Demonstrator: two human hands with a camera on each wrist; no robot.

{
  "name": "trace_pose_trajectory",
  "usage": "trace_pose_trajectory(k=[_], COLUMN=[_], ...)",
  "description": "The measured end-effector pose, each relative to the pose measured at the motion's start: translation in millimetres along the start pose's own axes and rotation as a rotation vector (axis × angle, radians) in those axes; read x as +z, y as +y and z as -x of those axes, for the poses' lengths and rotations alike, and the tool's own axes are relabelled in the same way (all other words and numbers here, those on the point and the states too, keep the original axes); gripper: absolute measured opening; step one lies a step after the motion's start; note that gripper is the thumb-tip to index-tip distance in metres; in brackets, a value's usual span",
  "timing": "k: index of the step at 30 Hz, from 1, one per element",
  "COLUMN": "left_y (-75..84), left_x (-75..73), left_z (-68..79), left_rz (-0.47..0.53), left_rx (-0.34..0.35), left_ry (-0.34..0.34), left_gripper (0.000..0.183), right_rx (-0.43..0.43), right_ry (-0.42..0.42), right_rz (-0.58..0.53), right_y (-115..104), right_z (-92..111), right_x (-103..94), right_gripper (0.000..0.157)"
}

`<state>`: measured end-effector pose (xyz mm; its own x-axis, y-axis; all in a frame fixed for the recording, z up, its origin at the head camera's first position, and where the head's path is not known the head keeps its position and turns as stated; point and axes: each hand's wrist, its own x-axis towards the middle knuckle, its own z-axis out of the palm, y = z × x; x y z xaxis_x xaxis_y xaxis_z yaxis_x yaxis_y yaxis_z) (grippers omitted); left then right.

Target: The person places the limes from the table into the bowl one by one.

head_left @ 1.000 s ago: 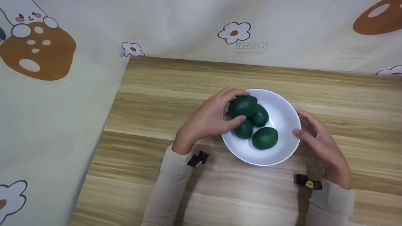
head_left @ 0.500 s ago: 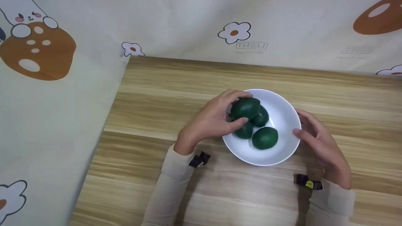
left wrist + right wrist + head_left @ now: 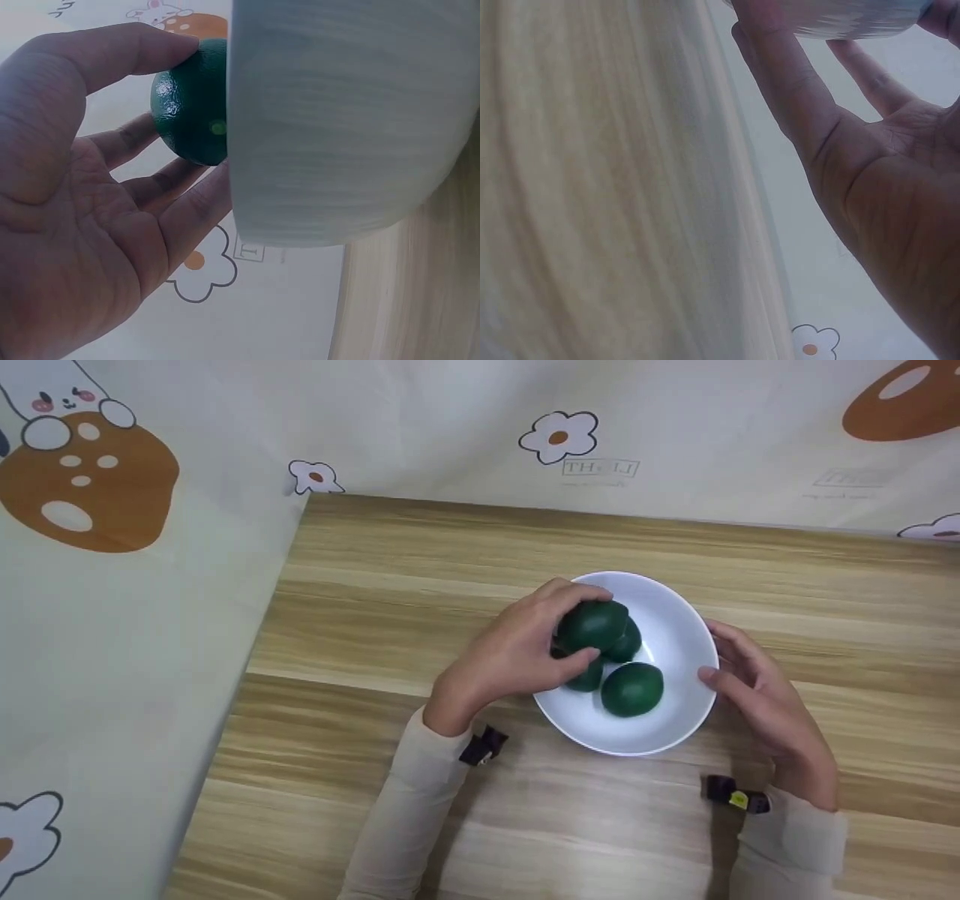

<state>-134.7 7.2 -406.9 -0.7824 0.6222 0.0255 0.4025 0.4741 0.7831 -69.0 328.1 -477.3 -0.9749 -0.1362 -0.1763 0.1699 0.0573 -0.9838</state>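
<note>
My left hand (image 3: 517,651) grips a dark green lime (image 3: 592,626) between thumb and fingers, over the left part of a white bowl (image 3: 684,660). Inside the bowl, a lime (image 3: 632,690) lies near the front; two other limes are partly covered by the held one and my thumb. From the left wrist camera, the held lime (image 3: 191,105) shows a pale green end spot, and the bowl wall (image 3: 345,127) hides its far side. My right hand (image 3: 765,690) holds the bowl's right side, thumb at the rim and fingers along the outside.
The bowl stands on a wood-grain table (image 3: 375,637). A pale cloth (image 3: 435,435) with flower and mushroom prints borders the table at the back and left. Small dark devices sit at both wrists, the left device (image 3: 484,746) and the right device (image 3: 739,795).
My left hand has moved slightly right and toward the front with the lime, farther over the bowl. The right hand and bowl stay in place.
</note>
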Motion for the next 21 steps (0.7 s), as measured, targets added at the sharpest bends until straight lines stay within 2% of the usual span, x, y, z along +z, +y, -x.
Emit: trace_pose_trajectory(k=[6,14,21], left_y=[5.5,8.0,11.3], left_x=[4.0,7.5,9.8], left_z=[-0.7,-1.2,-1.2], left_rz=[-0.069,-0.09,-0.131], left_rx=[-0.01,0.005,0.009], left_ry=[-0.017,-0.018,-0.012], left_gripper=[0.059,0.057,0.057], right_rx=[-0.013,0.008,0.002], right_ry=[-0.018,-0.01,-0.008], right_rz=[-0.006,0.026,0.008], right_y=[-0.6,-3.2,-3.0], right_z=[-0.1,0.3,0.6], right_x=[0.7,0.9,1.5], right_gripper=[0.053,0.054,0.054])
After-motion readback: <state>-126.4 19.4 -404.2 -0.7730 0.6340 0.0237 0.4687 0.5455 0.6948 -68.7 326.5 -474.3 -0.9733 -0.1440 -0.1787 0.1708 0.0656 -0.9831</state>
